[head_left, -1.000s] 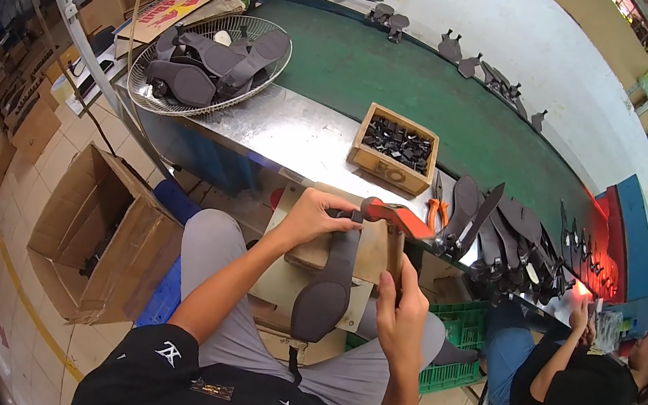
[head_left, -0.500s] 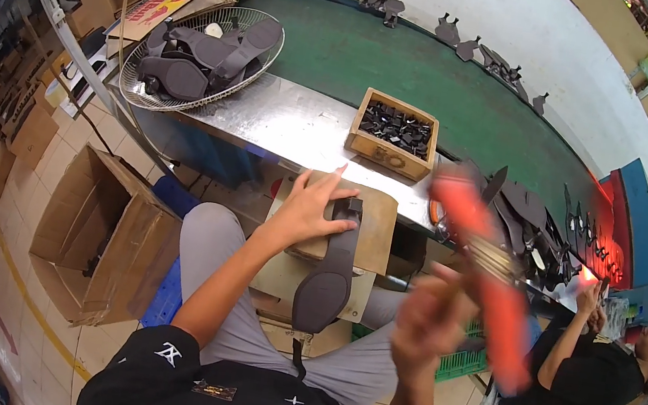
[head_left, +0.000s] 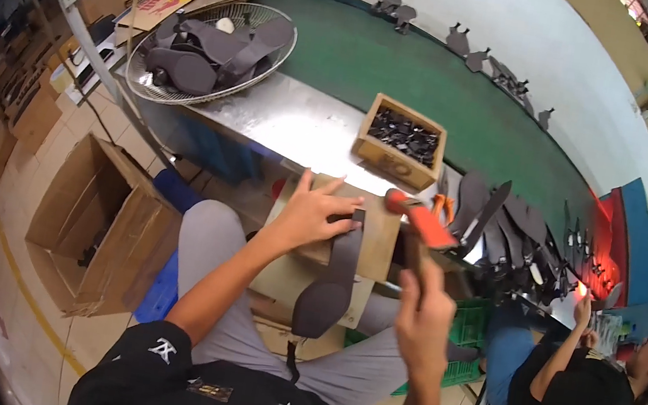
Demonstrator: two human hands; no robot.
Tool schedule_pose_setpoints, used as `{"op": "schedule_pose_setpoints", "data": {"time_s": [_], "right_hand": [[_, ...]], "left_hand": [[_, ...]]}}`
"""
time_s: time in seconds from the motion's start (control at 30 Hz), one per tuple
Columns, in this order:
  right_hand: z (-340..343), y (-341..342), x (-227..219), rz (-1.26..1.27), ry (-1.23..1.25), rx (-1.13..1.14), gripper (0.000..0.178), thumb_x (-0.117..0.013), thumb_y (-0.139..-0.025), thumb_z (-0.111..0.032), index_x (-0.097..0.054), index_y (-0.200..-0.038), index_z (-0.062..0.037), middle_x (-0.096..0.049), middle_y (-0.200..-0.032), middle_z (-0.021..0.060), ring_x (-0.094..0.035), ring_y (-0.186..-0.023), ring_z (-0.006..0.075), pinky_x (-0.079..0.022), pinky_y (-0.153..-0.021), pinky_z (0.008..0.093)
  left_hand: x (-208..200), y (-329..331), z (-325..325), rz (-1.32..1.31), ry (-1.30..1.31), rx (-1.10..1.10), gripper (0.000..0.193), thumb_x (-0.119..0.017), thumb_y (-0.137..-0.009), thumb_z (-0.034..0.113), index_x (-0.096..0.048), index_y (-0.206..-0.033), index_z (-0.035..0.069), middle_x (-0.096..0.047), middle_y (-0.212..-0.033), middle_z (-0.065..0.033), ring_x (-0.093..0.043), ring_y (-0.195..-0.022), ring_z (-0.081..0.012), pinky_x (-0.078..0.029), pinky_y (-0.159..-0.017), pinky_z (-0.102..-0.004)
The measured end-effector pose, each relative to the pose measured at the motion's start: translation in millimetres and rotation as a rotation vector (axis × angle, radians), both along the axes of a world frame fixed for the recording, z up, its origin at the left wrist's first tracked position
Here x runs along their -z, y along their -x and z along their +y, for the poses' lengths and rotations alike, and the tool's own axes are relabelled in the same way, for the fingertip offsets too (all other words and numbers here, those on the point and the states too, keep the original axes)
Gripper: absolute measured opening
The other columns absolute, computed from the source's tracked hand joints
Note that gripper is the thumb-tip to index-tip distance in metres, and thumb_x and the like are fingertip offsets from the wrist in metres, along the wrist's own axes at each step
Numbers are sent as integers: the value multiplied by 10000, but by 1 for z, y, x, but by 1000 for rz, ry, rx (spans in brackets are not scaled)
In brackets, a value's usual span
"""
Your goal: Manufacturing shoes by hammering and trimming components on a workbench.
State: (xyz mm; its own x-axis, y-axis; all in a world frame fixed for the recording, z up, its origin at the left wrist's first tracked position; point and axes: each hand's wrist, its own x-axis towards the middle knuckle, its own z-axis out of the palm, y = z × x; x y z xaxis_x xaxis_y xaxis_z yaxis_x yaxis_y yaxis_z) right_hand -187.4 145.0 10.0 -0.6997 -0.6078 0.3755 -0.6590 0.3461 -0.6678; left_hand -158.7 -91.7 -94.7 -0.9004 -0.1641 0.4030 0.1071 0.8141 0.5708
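The grey strap [head_left: 334, 275] at frame centre is lying pinned under my spread left hand [head_left: 307, 215] while my right hand [head_left: 422, 318], fisted around the orange hammer [head_left: 420, 221], is coming back down from its swing.

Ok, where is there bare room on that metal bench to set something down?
The bare steel lies between the wire basket and the wooden box. Right of the box, dark sole pieces crowd the surface. The green belt behind is mostly bare.

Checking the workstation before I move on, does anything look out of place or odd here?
Nothing looks spilled or broken. One oddity: a wire fan guard sits on the metal table as a tray for dark sole pieces. The left hand presses a dark strap piece; the right hand holds an orange-headed hammer.
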Motion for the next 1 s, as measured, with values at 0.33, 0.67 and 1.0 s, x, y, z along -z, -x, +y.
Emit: {"op": "schedule_pose_setpoints", "data": {"time_s": [0.33,0.67,1.0], "right_hand": [[-18,12,50,352,-355,-71,502,-661,-891,-111,-502,-1361,-34,-598,-955,141,-641,-717,313,-522,-577,408],[-5,-36,-31,-333,45,-780,344,-718,-868,-175,-659,-1147,17,-677,-1077,168,-641,-940,330,-500,-816,404],[3,-77,-56,-114,194,-1270,374,-700,-879,-320,-664,-828,48,-619,-738,131,-568,-628,265,-473,-496,337]], "left_hand": [[-86,-121,60,-81,-867,495,330,-614,-980,219,-558,-800,-52,-480,-704,-80,-547,-689,-171,-426,-633,-320],[-105,-167,65,-365,-1180,692,356,-591,-992,317,-721,-970,-14,-479,-652,-47,-482,-653,-115,-375,-602,-312],[-125,-184,77,-513,-1112,1229,298,-608,-988,244,-710,-1062,-26,-686,-849,-155,-653,-773,-245,-457,-664,-337]]}}
